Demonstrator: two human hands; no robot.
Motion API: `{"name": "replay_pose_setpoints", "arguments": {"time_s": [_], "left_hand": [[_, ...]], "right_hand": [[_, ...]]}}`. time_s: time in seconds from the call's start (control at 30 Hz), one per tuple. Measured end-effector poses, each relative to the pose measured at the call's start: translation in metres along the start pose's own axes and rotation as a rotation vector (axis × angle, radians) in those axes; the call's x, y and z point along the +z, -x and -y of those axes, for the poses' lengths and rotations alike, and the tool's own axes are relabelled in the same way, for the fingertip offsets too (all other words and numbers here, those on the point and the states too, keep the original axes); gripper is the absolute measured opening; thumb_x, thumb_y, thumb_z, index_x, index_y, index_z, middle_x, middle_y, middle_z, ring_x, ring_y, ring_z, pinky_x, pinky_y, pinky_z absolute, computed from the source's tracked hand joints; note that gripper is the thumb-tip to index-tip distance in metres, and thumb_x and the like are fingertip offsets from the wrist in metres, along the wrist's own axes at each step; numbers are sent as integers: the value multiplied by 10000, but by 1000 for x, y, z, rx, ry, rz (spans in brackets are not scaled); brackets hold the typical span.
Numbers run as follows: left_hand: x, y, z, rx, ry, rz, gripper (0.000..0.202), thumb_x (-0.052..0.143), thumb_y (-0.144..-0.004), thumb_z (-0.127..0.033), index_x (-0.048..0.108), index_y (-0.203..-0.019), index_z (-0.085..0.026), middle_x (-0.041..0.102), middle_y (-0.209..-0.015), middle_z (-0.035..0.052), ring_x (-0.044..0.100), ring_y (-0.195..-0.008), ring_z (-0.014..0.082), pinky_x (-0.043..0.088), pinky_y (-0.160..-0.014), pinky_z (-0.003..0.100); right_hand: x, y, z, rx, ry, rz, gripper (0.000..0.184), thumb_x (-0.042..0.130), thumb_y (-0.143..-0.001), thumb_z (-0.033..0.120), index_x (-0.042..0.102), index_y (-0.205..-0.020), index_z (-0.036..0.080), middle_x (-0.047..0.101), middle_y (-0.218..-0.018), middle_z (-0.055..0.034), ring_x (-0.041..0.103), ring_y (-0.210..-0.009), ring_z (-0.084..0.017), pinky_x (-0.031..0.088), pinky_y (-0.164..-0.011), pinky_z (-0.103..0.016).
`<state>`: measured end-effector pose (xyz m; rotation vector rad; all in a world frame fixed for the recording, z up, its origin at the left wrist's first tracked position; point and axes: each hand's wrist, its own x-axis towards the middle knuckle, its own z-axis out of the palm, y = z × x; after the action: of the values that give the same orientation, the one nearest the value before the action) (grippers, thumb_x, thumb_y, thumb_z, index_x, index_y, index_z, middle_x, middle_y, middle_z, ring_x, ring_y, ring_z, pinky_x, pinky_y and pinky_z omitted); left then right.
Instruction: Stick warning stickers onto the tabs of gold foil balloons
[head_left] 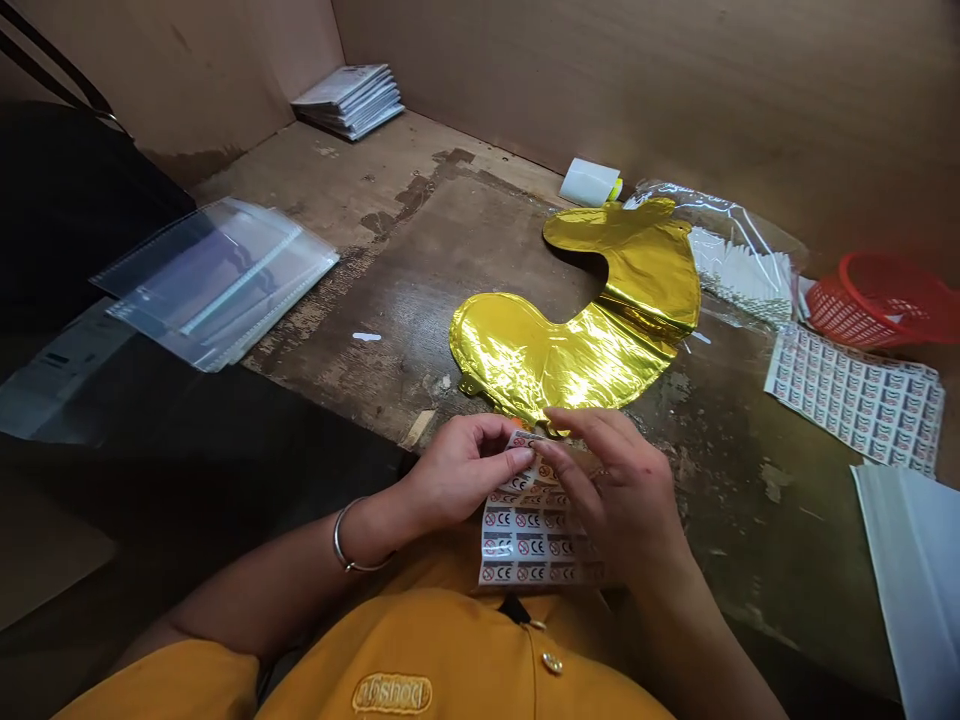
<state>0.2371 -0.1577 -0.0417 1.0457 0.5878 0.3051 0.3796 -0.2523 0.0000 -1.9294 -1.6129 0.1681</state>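
We see the left hand (457,470) and right hand (626,495) both pinching the sticker sheet (525,545), just before the gold balloon (585,340).

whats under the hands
A sticker sheet lies under both: the left hand pinches its top edge and the right hand rests on it. The fingers cover its upper rows and the near tip of the gold balloon.
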Motion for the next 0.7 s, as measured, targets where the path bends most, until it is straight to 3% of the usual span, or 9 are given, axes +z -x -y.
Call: {"name": "replay_pose_setpoints", "arguments": {"time_s": [0.33,0.53,0.7], "left_hand": [[-2,1,0,18,-8,36,178,652,-816,-301,656,-802,-124,634,-732,5,560,-651,98,453,-629,213],[-2,2,2,-2,58,32,158,657,-829,-285,674,-831,-128,648,-747,3,566,-653,87,455,-636,198],[-1,1,5,-40,121,39,185,682,-813,-306,664,-819,-122,644,-734,0,556,-639,78,442,-628,191]], "right_hand": [[12,10,-5,-272,230,-199,205,666,-822,141,681,-983,268,716,-872,-34,611,-811,-210,517,-767,-378],[16,18,-10,-384,317,-240,299,659,-824,146,639,-1060,329,741,-907,1,653,-822,-206,484,-761,-374],[19,20,-13,-405,289,-238,339,680,-803,122,638,-1081,312,745,-913,-3,657,-806,-198,470,-752,-363]]}}
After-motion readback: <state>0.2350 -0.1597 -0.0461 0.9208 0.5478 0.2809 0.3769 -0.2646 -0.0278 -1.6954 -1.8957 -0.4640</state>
